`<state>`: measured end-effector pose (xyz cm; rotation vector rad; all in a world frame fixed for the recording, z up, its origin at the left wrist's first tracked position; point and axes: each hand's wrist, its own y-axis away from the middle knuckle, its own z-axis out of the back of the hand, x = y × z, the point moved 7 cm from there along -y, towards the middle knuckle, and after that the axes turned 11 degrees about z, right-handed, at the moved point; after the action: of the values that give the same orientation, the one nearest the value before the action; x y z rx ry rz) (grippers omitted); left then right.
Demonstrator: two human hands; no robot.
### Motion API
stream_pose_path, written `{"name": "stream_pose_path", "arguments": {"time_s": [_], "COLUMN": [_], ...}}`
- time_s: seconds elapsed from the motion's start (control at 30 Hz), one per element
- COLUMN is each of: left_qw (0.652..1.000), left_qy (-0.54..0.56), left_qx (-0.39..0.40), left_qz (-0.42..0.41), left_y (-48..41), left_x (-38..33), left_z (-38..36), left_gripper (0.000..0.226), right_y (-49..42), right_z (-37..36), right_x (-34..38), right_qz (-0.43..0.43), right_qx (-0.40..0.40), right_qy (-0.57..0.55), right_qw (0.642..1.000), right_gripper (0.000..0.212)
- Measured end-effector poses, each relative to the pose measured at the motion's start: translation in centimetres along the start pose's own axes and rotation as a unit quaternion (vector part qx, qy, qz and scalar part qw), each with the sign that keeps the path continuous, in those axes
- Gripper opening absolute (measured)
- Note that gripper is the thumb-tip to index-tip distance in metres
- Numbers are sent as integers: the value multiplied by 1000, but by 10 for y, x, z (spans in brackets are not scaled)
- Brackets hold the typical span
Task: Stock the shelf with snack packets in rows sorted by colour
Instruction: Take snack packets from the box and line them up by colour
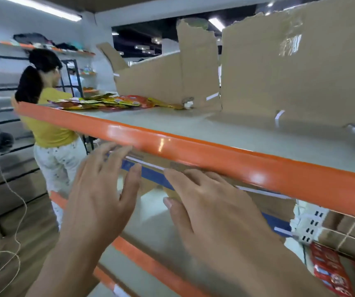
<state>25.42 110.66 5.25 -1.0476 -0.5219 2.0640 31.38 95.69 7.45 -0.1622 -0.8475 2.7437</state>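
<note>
1. Several snack packets (108, 102) lie in a loose heap at the far left of the upper shelf (215, 129), yellow and red mixed, not in rows.
2. More red packets (330, 269) show at the lower right.
3. Your left grip (99, 189) and right grip (210, 206) are both spread, fingers straight, holding nothing. They reach under the orange rail (193, 153) towards a blue-taped cardboard box (266, 202).
4. Take that box by both sides and draw it out level, clear of the rail.
5. Its contents are hidden; you cannot tell what it holds.
</note>
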Motion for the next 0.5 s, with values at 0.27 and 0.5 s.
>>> {"name": "stream_pose_path", "arguments": {"time_s": [0.27, 0.5], "left_qw": [992, 977], "left_qy": [45, -39], "left_qx": [35, 152], "left_qz": [-109, -141], "left_y": [-105, -203], "left_x": [49, 79], "left_z": [8, -15], "left_gripper": [56, 81], "right_y": [-121, -199], "right_z": [-9, -53], "right_x": [37, 3], "right_qz": [-42, -142], "right_qx": [-118, 48], "right_qy": [61, 90], "right_qw": [990, 985], "right_gripper": [11, 14]}}
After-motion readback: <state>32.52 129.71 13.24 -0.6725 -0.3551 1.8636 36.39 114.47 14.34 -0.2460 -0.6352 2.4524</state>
